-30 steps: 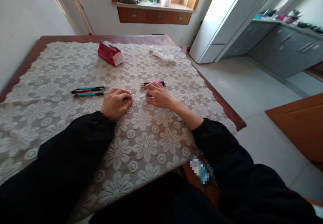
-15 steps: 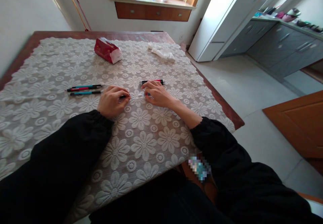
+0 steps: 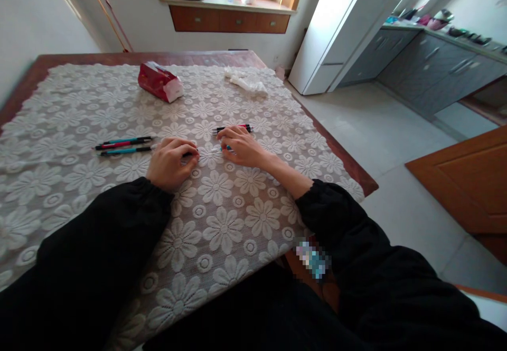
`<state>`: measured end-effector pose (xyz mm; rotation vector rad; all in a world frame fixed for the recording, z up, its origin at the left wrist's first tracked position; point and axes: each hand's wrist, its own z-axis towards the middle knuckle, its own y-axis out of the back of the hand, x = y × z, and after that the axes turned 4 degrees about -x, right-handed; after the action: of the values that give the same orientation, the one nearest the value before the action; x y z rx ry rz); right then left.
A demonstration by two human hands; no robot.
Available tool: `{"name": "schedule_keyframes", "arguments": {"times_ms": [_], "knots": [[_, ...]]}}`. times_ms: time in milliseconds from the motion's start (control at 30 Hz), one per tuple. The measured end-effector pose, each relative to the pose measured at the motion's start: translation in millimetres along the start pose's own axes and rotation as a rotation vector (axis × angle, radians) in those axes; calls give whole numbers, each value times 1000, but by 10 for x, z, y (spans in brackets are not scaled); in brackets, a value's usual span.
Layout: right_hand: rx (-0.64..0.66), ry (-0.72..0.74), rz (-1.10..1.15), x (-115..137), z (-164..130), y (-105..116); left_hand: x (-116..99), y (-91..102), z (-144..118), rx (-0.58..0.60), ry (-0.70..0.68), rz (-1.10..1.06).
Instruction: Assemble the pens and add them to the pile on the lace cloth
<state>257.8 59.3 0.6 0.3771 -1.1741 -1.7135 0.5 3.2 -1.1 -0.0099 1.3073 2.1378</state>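
Pen [image 3: 209, 151] lies left–right across the lace cloth [image 3: 222, 224], spanning both hands. Left hand [image 3: 169, 162] pinches its dark end, right hand [image 3: 242, 148] its teal end (fingers curled shut on it). Each hand is equally near.

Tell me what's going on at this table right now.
A person in black sleeves sits at a table with a lace cloth, both hands resting on it. The left hand and right hand each pinch one end of a pen lying between them. Three more pens lie to the left, and another pair sits just beyond the right hand. A red tissue pack and a crumpled tissue lie farther back.
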Motion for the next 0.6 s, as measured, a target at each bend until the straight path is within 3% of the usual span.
{"name": "schedule_keyframes", "arguments": {"times_ms": [267,600], "knots": [[13,-19,23,-12,4,-13,9,4,2,63,-7,-1],[-1,-52,28,6,6,-11,-5,-5,5,27,1,14]]}}
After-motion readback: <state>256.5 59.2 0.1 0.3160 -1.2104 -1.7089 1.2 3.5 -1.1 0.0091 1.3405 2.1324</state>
